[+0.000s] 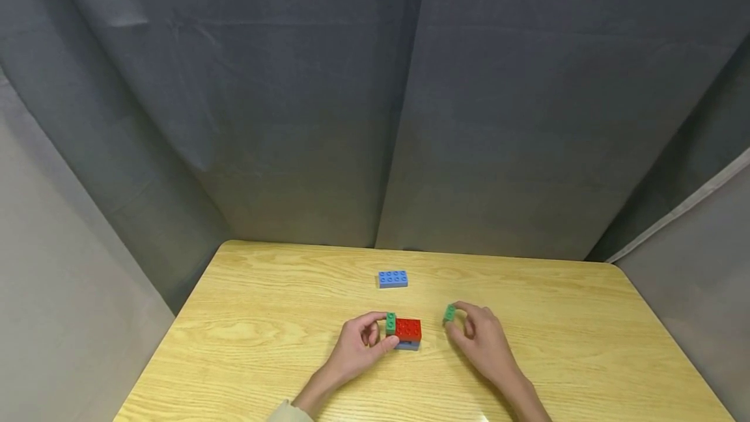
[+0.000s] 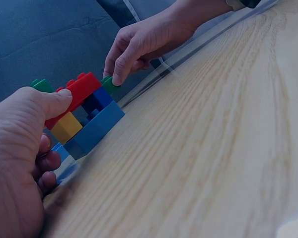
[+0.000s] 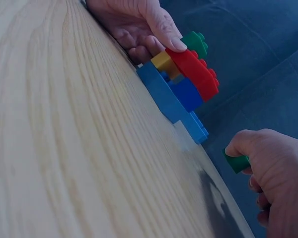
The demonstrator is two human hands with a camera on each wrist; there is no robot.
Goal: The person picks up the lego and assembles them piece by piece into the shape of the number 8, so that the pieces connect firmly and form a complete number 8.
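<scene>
A stack of toy building bricks stands on the table by my left hand [image 1: 355,347]. Its base is a light blue brick [image 2: 97,131]; a yellow brick [image 2: 66,128] and a dark blue brick [image 3: 187,94] sit on that with a gap between them. Across both lies a red brick [image 1: 410,329], topped at its left end by a green brick [image 1: 390,323]. The left thumb and index finger grip the stack's left end near the red brick. To the right of the stack, my right hand [image 1: 483,344] pinches another green brick [image 1: 449,314] between thumb and index finger, apart from the stack.
Behind the stack, a loose blue brick [image 1: 392,279] lies studs up on the wooden table [image 1: 263,324]. Grey curtains [image 1: 293,116] hang along the table's far edge and both sides.
</scene>
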